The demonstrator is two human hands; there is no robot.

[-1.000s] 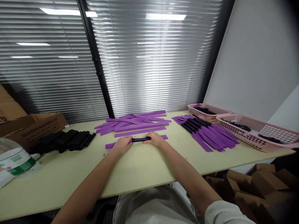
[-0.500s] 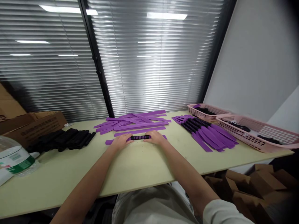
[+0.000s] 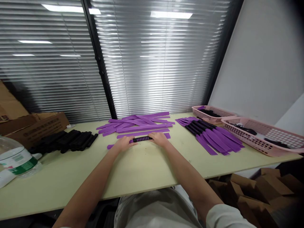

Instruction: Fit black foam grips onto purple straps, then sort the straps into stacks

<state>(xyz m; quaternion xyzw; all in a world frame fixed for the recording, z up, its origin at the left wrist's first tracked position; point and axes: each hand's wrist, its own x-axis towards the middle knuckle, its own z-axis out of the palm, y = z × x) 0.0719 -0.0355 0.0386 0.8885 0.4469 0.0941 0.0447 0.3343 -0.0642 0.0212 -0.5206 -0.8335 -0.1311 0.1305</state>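
Observation:
Between my hands, low over the table, is a black slotted handle sleeve (image 3: 142, 139) with a purple strap (image 3: 110, 146) running through it. Purple shows in the slots, and the strap sticks out past both hands. My left hand (image 3: 123, 143) is closed round the sleeve's left end. Fingers of my right hand (image 3: 158, 139) grip its right end, which sits slightly higher than the left. Just beyond lie loose purple straps (image 3: 142, 126) in a heap. To the right, several straps with black sleeves on them (image 3: 209, 134) lie side by side.
At left are a pile of black sleeves (image 3: 68, 141), an open cardboard box (image 3: 45, 128) and a clear plastic bottle (image 3: 20, 161). Two pink baskets (image 3: 255, 144) with black items stand at right. Cardboard boxes (image 3: 258, 190) are below the table's right edge. Window blinds rise behind.
The right end of the sleeve and my right hand have risen slightly, so the sleeve tilts more. Both hands keep their grip. The whole view has shifted a little.

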